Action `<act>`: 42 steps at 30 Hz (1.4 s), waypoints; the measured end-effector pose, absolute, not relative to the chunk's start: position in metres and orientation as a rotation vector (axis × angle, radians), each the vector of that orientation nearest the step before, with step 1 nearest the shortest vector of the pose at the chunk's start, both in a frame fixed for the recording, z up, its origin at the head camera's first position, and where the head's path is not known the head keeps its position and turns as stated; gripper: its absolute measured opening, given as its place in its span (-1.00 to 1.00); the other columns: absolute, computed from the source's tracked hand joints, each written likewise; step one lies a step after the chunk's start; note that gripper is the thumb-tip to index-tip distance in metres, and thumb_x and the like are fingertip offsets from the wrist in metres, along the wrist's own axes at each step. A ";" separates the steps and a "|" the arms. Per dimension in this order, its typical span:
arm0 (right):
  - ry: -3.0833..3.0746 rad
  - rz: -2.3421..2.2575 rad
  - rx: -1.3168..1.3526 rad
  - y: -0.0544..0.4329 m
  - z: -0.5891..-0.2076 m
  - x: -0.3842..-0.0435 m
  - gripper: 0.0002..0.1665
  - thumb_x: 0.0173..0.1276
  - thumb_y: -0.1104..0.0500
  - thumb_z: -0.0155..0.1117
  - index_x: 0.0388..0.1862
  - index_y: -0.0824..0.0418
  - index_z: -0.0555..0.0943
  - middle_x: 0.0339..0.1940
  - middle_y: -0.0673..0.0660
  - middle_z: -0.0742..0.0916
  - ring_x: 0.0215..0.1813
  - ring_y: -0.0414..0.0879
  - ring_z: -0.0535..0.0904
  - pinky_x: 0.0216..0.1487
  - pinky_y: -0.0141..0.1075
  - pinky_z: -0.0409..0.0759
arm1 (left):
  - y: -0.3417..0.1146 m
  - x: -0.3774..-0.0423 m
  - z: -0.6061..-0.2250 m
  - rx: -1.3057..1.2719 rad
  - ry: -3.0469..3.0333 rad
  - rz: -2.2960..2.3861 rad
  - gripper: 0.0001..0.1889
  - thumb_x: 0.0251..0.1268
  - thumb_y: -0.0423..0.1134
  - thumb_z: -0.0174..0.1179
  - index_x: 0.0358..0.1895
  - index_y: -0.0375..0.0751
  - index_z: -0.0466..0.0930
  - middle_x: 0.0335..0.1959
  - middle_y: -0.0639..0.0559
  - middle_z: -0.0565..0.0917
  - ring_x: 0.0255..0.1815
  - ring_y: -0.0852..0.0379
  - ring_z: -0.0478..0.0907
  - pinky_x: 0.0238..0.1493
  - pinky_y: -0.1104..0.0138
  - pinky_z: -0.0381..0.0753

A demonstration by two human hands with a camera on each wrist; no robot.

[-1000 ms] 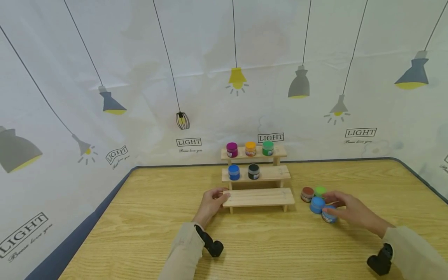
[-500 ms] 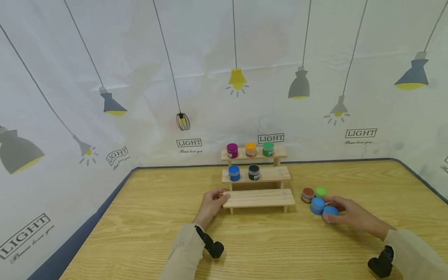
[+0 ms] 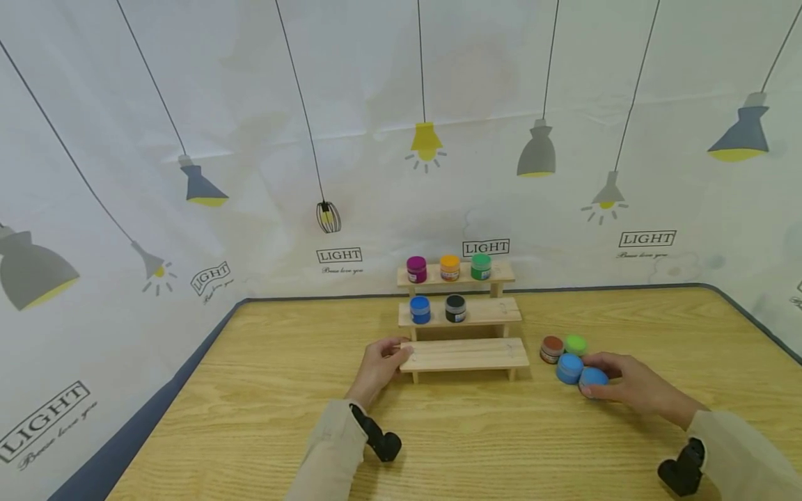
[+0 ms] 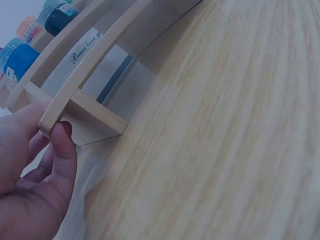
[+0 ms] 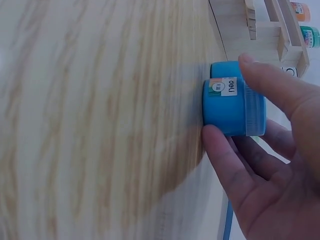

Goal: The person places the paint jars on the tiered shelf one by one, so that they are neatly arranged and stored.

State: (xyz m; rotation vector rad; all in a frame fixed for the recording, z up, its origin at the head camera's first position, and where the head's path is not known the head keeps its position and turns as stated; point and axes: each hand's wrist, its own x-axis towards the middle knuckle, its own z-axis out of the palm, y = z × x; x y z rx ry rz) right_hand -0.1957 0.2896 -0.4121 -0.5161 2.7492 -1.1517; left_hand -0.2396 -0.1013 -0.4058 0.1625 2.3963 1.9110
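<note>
My left hand (image 3: 379, 365) pinches the left end of the lowest step of a three-step wooden rack (image 3: 464, 355); the left wrist view has thumb and fingers on either side of the board. To the rack's right, my right hand (image 3: 633, 383) grips a light blue paint jar (image 5: 227, 107) standing on the table, thumb on one side and fingers on the other. Right beside it is another light blue jar (image 3: 569, 369). Behind these two are a brown jar (image 3: 552, 349) and a light green jar (image 3: 575, 344).
Purple (image 3: 416, 269), orange (image 3: 450, 268) and green (image 3: 481, 266) jars stand on the top step. Blue (image 3: 420, 309) and black (image 3: 455, 308) jars occupy the middle step. A lamp-print cloth (image 3: 376, 174) hangs behind the wooden table (image 3: 476, 445).
My right hand has closed in around the nearest light blue jar, its thumb now against the near side. The left hand keeps its hold on the rack.
</note>
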 end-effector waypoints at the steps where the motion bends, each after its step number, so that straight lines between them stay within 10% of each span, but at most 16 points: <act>1: 2.749 -1.152 -0.503 0.290 -0.412 -0.196 -0.33 0.14 0.10 0.27 0.06 0.56 0.35 -0.03 0.42 0.51 -0.06 0.21 0.47 -0.15 -0.11 0.48 | -0.101 -0.239 -0.406 0.166 2.397 1.911 -0.70 0.22 -0.34 0.08 -0.04 -0.49 0.47 -0.49 0.01 0.48 -0.54 0.19 0.37 -0.49 0.35 0.46; 42: 2.831 -1.148 -0.424 0.309 -0.422 -0.206 -0.39 0.14 0.15 0.28 0.05 0.52 0.36 -0.05 0.39 0.52 -0.05 0.22 0.46 -0.16 -0.11 0.48 | -0.105 -0.262 -0.436 0.134 2.409 1.910 -0.68 0.20 -0.21 0.13 -0.04 -0.32 0.53 -0.46 0.01 0.49 -0.54 0.21 0.37 -0.52 0.40 0.43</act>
